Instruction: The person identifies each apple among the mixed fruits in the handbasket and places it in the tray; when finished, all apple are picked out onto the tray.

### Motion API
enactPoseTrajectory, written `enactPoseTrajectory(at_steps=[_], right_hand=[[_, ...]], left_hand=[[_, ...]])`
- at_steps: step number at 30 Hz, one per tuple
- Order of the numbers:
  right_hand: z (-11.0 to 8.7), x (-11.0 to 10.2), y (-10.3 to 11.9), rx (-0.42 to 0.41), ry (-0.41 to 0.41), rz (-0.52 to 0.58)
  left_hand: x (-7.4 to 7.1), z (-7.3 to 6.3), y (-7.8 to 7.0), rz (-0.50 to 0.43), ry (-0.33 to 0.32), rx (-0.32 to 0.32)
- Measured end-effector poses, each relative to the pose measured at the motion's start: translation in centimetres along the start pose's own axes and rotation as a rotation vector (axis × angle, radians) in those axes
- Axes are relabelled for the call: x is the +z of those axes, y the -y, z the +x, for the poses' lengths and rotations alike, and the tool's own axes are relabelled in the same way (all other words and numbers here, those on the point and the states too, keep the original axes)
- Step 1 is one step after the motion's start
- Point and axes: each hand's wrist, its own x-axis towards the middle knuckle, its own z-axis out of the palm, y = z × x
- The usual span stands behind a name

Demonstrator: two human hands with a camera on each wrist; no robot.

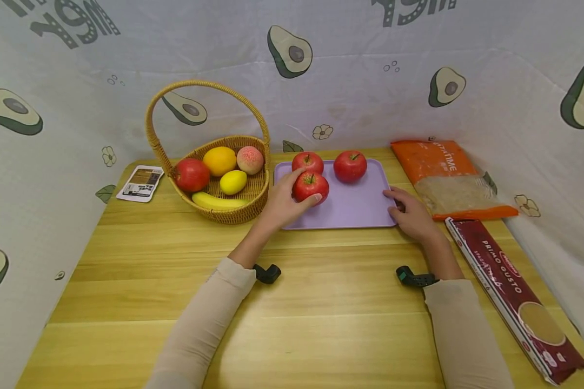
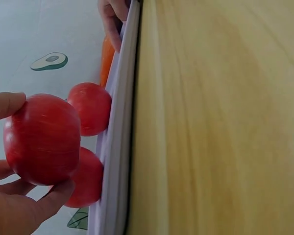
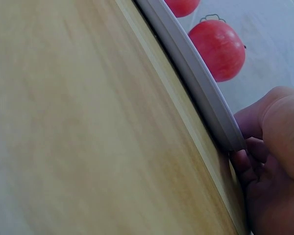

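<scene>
My left hand [image 1: 283, 204] grips a red apple [image 1: 312, 190], thumb on the near side and fingers on the far side. In the left wrist view this apple [image 2: 43, 142] is held up over the lilac tray [image 1: 355, 209]. Two more red apples sit on the tray, one at the back left [image 1: 305, 159] partly hidden by the held apple, the other apple [image 1: 351, 166] to its right. At the tray's right edge, my right hand [image 1: 412, 216] holds the rim; the right wrist view shows the thumb [image 3: 252, 119] at the rim and fingers curled below it.
A wicker basket [image 1: 265, 189] to the left holds a banana [image 1: 219, 202], a lemon [image 1: 233, 182] and several other fruits. A white printed packet [image 1: 141, 183] lies left of it. On the right are an orange bag [image 1: 450, 181] and a dark red spaghetti pack [image 1: 511, 289].
</scene>
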Motion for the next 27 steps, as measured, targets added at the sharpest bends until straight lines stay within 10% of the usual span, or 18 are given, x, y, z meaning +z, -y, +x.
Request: enactPoseTrajectory(at_steps=[27], right_hand=[[0.1, 0.2, 0.0, 0.019, 0.003, -0.006]], left_hand=[[0.9, -0.5, 1.0, 0.090, 0.055, -0.085]])
